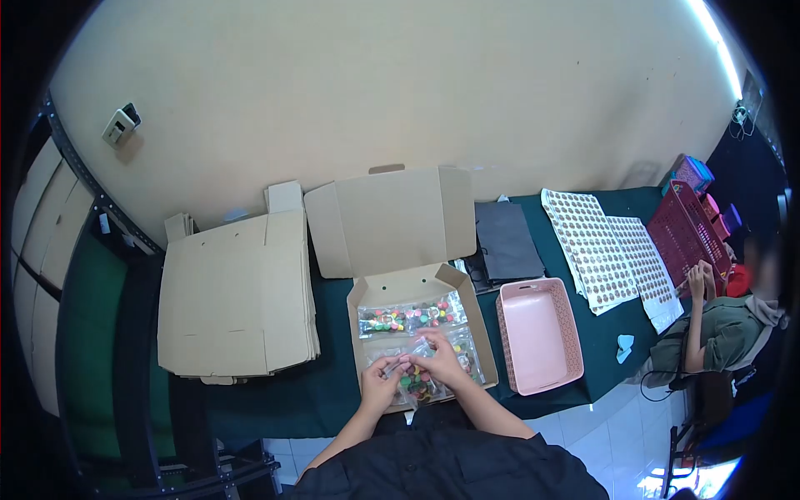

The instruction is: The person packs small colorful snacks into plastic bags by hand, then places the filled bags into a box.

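Note:
Over an open cardboard box (489, 358) I hold a clear plastic bag (417, 385) of small round coloured pieces at its upper part. My left hand (381, 385) pinches the bag from the left, fingers closed. Close against it, my right hand (442, 361) has its fingers closed on the same bag's plastic. Inside the box, a flat clear bag (414, 317) of red, green, yellow and pink pieces lies along the far side. Another clear bag (468, 354) lies at the right, partly hidden by my right hand. The box's lid (392, 221) stands up toward the wall.
Flattened cardboard boxes (233, 296) are stacked at left. A pink basket (546, 337) stands right of the box, with a black folder-like item (510, 242) behind it. Sticker-like printed sheets (587, 250) and a dark red crate (687, 229) lie farther right, near a seated person (733, 333).

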Demonstrator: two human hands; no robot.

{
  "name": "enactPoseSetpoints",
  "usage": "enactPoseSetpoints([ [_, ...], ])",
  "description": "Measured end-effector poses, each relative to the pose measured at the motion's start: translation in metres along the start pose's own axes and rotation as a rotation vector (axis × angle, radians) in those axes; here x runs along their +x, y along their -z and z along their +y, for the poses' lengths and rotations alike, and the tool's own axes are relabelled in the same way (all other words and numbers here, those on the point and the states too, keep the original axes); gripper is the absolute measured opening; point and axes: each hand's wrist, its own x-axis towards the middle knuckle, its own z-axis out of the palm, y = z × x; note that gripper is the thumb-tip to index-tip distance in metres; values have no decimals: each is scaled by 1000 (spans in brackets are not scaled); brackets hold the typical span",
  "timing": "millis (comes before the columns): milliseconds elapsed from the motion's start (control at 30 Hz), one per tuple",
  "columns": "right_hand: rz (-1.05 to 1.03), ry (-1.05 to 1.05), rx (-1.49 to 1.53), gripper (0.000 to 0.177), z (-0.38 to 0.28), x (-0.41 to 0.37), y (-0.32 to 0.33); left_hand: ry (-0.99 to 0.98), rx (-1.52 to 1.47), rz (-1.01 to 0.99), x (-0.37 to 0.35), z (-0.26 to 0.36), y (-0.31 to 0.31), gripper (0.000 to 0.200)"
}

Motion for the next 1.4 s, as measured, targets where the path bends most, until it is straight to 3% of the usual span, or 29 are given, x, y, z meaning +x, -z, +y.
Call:
enactPoseSetpoints([
  [33,-231,-513,291,26,-36,4,13,-20,54,15,-1,2,0,18],
  [133,-189,-380,381,21,-22,2,9,-91,-60,176,3,1,-1,11],
  [333,-301,-278,361,33,-20,12,22,-99,-69,143,11,26,5,15],
  [433,-342,-354,701,46,-8,21,28,-10,-416,145,15,35,9,19],
  [533,-479,-488,448,47,5,17,18,-73,-658,111,28,29,23,14],
  [567,-688,-568,280,45,8,16,16,-35,-766,90,29,28,26,11],
  [600,-687,-568,282,45,5,12,10,-35,-765,89,31,23,29,11],
  [667,-978,-777,921,35,1,-4,-8,2,-998,33,38,0,37,11],
  [800,-928,-754,1038,38,2,-14,-17,-21,-1076,-159,35,-14,40,17],
  [867,-719,-712,945,39,9,-5,-8,112,-678,235,25,12,23,31],
  [933,-458,-716,1092,38,13,5,8,111,-597,234,23,0,28,43],
  [967,-286,-665,1148,38,23,9,13,77,-308,172,21,-6,30,41],
  [1000,-287,-667,1146,38,32,10,19,42,-20,106,19,-12,32,40],
  [1033,-135,-721,1040,38,38,10,25,8,268,38,18,-17,33,38],
  [1067,15,-768,930,38,44,10,30,9,266,38,17,-23,32,38],
  [1133,-79,-806,750,35,48,2,35,-279,853,-260,14,-37,29,40],
  [1167,-174,-840,570,31,51,-4,36,-221,933,-321,13,-51,28,48],
  [1200,-175,-841,568,31,57,-10,35,-220,932,-319,10,-54,28,48],
  [1267,-103,-752,414,29,70,-18,33,-34,1248,-452,10,-56,26,53],
  [1400,-116,-594,197,26,81,-28,33,5,1345,-458,4,-46,24,52],
])
